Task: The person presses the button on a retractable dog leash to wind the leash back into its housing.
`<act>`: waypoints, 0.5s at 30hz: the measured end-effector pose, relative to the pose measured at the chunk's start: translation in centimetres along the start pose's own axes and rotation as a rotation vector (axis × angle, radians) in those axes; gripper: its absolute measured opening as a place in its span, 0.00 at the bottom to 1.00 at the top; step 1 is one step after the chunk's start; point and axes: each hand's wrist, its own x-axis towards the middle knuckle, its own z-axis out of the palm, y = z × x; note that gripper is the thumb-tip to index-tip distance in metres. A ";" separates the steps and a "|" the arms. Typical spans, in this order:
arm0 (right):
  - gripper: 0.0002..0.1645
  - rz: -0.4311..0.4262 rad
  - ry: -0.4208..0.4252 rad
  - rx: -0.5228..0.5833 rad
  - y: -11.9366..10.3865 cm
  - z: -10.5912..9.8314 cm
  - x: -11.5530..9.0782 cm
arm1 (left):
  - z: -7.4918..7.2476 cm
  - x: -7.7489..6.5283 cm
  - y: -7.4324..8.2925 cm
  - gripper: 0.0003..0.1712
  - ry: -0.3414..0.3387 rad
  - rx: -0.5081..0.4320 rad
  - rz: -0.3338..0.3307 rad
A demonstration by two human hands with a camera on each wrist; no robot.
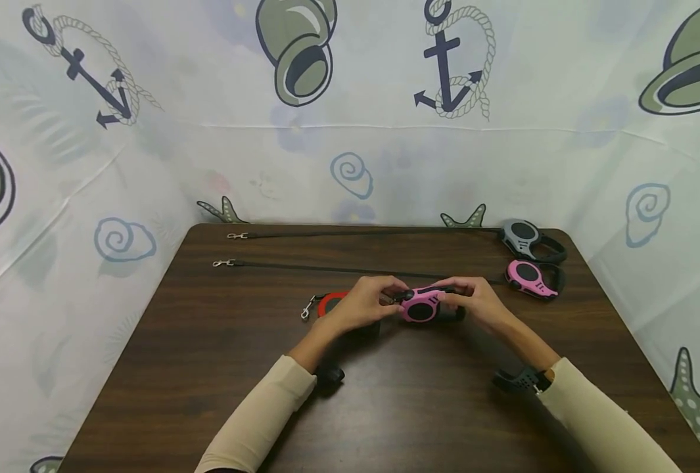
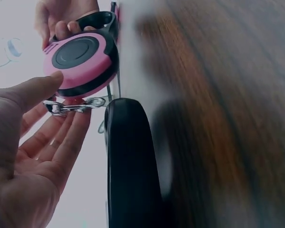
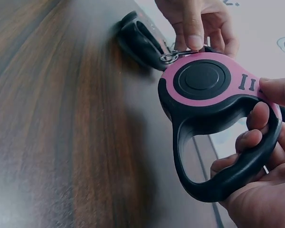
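A pink and black retractable dog leash (image 1: 419,310) is held above the table between both hands. My right hand (image 1: 474,299) grips it by the black loop handle (image 3: 223,178), fingers curled through, thumb on the pink casing. At the front end, my left hand (image 1: 364,302) pinches the leash, its thumb on the casing and its fingers behind the metal snap clip (image 2: 76,107). The clip sits close against the casing. Partly hidden behind the left forearm, a red and black retractable leash (image 1: 329,304) lies on the table, its clip (image 1: 307,310) pointing left.
A grey retractable leash (image 1: 522,235) and another pink one (image 1: 528,276) lie at the back right of the brown wooden table (image 1: 208,368). Their black cords stretch left to metal clips (image 1: 223,263). Patterned cloth (image 1: 385,157) hangs behind the table.
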 end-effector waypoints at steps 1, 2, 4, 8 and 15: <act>0.20 0.007 -0.004 -0.004 0.1 -0.1 0.0 | 0.1 0.1 -0.1 0.21 -0.006 0.011 -0.003; 0.20 0.013 -0.010 -0.007 0.2 -0.1 0.0 | 0.2 0.2 -0.1 0.21 -0.013 0.022 -0.006; 0.21 0.025 -0.018 -0.013 0.5 -0.3 -0.1 | 0.4 0.3 -0.2 0.21 -0.028 0.035 -0.018; 0.21 0.044 -0.031 0.004 0.9 -0.4 0.0 | 0.7 0.4 -0.4 0.22 -0.057 0.024 -0.041; 0.22 0.062 -0.017 0.006 1.2 -0.3 0.0 | 0.9 0.6 -0.2 0.23 -0.051 0.094 -0.049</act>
